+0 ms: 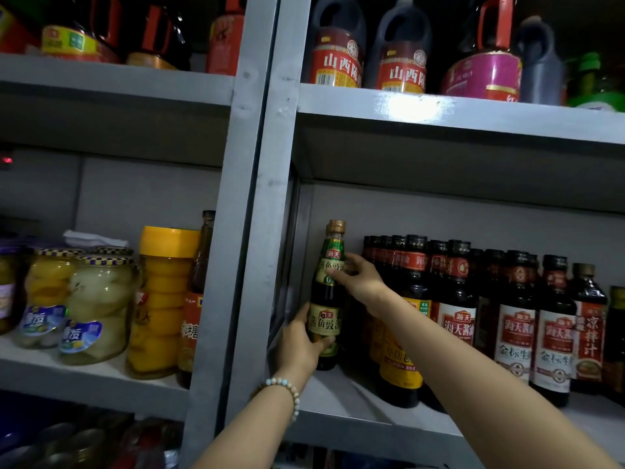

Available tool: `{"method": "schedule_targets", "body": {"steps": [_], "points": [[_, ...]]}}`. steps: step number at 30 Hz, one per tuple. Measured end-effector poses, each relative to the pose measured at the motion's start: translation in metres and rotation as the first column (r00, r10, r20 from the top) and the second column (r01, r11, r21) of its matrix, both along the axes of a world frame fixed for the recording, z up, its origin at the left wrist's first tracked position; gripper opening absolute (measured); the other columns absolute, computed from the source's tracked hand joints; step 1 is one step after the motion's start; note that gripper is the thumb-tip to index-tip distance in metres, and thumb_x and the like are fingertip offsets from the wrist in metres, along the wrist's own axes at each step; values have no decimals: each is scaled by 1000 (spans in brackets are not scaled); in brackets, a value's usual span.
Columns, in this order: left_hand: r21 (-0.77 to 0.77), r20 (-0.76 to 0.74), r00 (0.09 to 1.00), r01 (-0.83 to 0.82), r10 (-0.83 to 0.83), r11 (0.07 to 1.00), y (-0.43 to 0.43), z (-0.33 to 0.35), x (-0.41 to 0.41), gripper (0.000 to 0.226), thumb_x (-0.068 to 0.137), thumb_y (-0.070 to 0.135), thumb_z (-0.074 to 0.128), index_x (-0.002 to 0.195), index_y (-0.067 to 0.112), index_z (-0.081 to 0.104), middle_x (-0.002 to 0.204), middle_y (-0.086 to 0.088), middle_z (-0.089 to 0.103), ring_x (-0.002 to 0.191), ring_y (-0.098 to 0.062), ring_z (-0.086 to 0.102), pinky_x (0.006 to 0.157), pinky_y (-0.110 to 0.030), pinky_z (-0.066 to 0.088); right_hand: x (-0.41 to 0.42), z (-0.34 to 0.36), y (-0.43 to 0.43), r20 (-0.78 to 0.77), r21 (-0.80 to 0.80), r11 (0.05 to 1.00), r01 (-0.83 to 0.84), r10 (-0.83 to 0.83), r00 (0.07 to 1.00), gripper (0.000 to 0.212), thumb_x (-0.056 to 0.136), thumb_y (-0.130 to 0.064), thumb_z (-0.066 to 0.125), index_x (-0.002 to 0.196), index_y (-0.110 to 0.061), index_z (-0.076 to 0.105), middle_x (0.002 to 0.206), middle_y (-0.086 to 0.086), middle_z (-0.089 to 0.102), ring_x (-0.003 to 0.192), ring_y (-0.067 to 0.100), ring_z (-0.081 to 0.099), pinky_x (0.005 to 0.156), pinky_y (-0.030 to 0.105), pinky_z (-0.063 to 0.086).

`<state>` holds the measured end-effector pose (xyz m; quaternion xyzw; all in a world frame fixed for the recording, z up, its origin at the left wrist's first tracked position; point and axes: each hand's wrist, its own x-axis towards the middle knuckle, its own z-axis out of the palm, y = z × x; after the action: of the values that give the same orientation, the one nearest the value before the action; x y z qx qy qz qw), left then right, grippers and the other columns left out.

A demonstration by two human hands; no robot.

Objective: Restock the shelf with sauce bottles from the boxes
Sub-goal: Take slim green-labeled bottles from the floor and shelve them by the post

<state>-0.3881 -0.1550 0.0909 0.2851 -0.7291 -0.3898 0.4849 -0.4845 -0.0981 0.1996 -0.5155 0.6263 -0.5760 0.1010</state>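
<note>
Head view: one view, looking at grey metal racking in dim light.
Sauce bottle point(329, 292): centre frame, upright, left end of the middle shelf point(341, 397), beside the post point(250, 198).
Left hand point(301, 346): wrapped round its lower label.
Right hand point(360, 277): pinching its green neck label.
Nearby: dark bottles point(456, 316) crowd the right; fruit jars point(98, 299) lower left; jugs point(338, 45) upper right.

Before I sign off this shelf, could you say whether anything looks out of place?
A lone dark bottle stands among the fruit jars in the left bay, beside the post, looking misplaced. A white wad lies behind those jars. Nothing looks spilled; the held green-labelled bottle is upright.
</note>
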Motion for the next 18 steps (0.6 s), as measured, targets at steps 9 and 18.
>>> {"method": "schedule_targets", "body": {"steps": [9, 18], "points": [[23, -10, 999, 39, -39, 999, -5, -5, -3, 75, 80, 0, 69, 143, 22, 35, 133, -2, 55, 126, -20, 48, 107, -43, 39, 0, -1, -3, -1, 4, 1000, 22, -22, 1000, 56, 89, -17, 63, 139, -12, 40, 135, 9, 52, 111, 15, 49, 87, 26, 40], [22, -24, 999, 38, -37, 999, -10, -10, -5, 74, 80, 2, 69, 142, 25, 37, 131, -2, 57, 124, -22, 50, 105, -48, 40, 10, -5, 2, 74, 15, 999, 46, -47, 996, 55, 91, -17, 60, 141, -9, 38, 136, 8, 51, 123, 24, 50, 88, 26, 41]]}}
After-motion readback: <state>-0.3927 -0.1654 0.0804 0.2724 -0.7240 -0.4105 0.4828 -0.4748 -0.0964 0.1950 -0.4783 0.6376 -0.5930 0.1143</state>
